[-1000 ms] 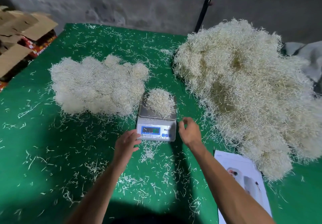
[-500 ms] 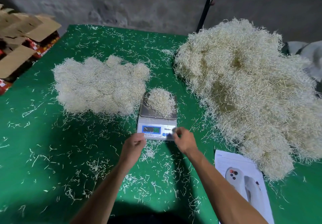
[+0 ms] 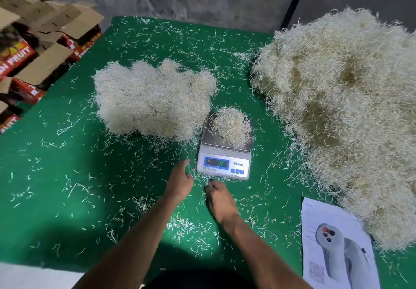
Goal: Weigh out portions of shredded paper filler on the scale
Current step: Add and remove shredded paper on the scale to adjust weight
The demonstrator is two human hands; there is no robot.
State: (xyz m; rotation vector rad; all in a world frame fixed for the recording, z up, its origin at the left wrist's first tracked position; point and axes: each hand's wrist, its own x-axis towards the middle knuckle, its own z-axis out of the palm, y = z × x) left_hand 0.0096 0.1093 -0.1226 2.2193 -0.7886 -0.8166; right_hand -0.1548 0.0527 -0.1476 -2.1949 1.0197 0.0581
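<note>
Small clump of shredded paper filler (image 3: 231, 125) sitting on the scale (image 3: 224, 163), both our hands down on the green table (image 3: 90, 176).

Our left hand (image 3: 180, 181) is just near-left of the scale, index finger stretched out toward its corner, holding nothing. Our right hand (image 3: 219, 198) is right in front of the scale, fingers bunched at the loose shreds; can't tell if it's pinching any. Weighed pile (image 3: 153, 102) sits left, the big pile (image 3: 344, 108) right, a printed sheet (image 3: 337, 248) near-right.

Portion (image 3: 231, 126) on scale (image 3: 224, 165), between left pile (image 3: 153, 99) and right heap (image 3: 346, 113)
</note>
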